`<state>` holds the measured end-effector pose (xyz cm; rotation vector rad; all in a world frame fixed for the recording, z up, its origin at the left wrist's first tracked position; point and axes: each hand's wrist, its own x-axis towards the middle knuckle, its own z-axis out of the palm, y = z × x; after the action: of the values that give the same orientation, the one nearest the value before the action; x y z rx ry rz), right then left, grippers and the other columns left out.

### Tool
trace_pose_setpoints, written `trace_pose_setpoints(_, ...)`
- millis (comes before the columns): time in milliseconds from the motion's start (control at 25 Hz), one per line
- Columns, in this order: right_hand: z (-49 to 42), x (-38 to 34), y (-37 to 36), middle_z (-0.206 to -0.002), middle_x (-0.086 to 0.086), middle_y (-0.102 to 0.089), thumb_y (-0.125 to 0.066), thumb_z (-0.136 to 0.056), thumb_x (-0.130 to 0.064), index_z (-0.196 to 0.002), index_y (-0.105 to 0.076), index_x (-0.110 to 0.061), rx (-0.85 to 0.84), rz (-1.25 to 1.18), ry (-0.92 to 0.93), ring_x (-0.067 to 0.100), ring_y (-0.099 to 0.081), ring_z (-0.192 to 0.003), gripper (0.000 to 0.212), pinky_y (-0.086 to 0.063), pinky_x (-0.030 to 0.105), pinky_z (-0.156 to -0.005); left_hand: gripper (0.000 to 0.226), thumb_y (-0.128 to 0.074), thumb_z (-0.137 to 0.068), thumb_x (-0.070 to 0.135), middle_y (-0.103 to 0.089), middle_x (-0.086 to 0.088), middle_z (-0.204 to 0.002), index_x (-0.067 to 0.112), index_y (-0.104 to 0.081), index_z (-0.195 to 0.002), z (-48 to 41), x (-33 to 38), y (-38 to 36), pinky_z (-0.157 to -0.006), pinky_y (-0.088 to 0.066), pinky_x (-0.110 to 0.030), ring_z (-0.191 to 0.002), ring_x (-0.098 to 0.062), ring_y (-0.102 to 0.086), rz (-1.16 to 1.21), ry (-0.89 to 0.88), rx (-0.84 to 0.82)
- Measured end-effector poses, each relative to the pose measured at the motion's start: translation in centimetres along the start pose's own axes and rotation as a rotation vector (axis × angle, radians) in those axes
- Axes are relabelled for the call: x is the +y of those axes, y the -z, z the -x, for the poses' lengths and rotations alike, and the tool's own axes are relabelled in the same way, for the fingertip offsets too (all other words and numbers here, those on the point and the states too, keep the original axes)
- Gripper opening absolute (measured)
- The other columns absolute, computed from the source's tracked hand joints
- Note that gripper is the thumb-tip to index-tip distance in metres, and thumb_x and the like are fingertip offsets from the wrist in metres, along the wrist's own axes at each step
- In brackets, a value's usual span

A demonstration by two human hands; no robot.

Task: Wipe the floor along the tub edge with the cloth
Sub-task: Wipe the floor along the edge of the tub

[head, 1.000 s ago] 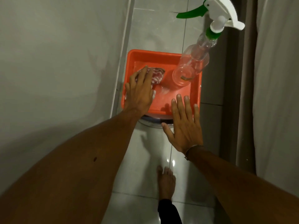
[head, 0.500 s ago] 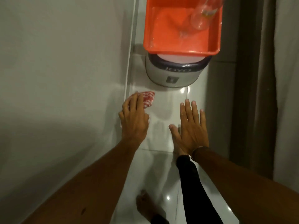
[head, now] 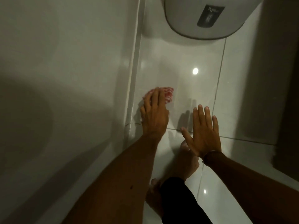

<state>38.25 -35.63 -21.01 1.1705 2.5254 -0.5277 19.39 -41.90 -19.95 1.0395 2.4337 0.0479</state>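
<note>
The tub wall now fills the left; the floor strip has drawn closer; the left hand has slid nearer, pressing the cloth flat beside the edge, so wiping is underway; the right hand hovers spread, holding nothing.

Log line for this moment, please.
left hand: pressing cloth on floor by tub edge | right hand: open, empty

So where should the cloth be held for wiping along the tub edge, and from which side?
Probably flat from above: the red-and-white cloth lies bunched on the floor tile beside the tub edge. The left hand already presses its near part, fingers forward; the right hand is spread open, off it.
</note>
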Motion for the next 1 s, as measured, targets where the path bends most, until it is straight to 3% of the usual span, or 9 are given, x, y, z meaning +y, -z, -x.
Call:
trace_pose_setpoints(120, -3.3, 0.7, -3.4, -0.181, 0.014, -0.008, -0.027, -0.104, -0.07, -0.172, -0.016, -0.009, 0.056, 0.029, 0.036, 0.035, -0.002, -0.167, 0.092, -0.002, 0.056, -0.132, 0.088, -0.07, -0.093, 0.036, -0.033, -0.016, -0.17, 0.016, -0.023, -0.164, -2.4, -2.8, -3.5, -0.124, -0.028, -0.062, -0.156, -0.042, -0.031, -0.015, 0.049, 0.05)
trace_pose_setpoints(320, -6.5, 1.3, -8.3, -0.181, 0.018, -0.007, -0.025, -0.108, -0.059, -0.171, -0.014, -0.006, 0.111, 0.031, 0.064, 0.04, -0.006, -0.167, 0.083, -0.01, 0.061, -0.133, 0.075, -0.009, -0.105, 0.054, -0.018, -0.02, -0.175, 0.011, -0.014, -0.166, -3.4, -5.9, -7.5, -0.132, -0.008, -0.058, -0.162, -0.04, -0.014, -0.084, -0.083, 0.076)
trace_pose_setpoints(720, -7.0, 1.7, -11.3, -0.182, 0.015, -0.001, -0.025, -0.108, -0.053, -0.172, -0.009, -0.008, 0.223, 0.054, 0.06, 0.034, 0.002, -0.168, 0.08, -0.001, 0.056, -0.134, 0.069, -0.036, -0.109, 0.045, -0.016, -0.016, -0.176, 0.012, -0.016, -0.166, -10.4, -8.0, -7.6, -0.132, -0.005, -0.05, -0.163, -0.037, -0.011, -0.153, -0.198, 0.262)
trace_pose_setpoints(1000, -6.7, 1.4, -11.2, -0.182, 0.016, -0.002, -0.026, -0.109, -0.049, -0.172, -0.01, -0.008, 0.235, 0.028, 0.046, 0.034, 0.002, -0.168, 0.077, 0.001, 0.057, -0.134, 0.065, -0.02, -0.109, 0.04, -0.023, -0.02, -0.174, 0.006, -0.021, -0.165, -8.7, -9.0, -7.7, -0.133, -0.015, -0.055, -0.161, -0.04, -0.018, -0.083, -0.261, 0.295)
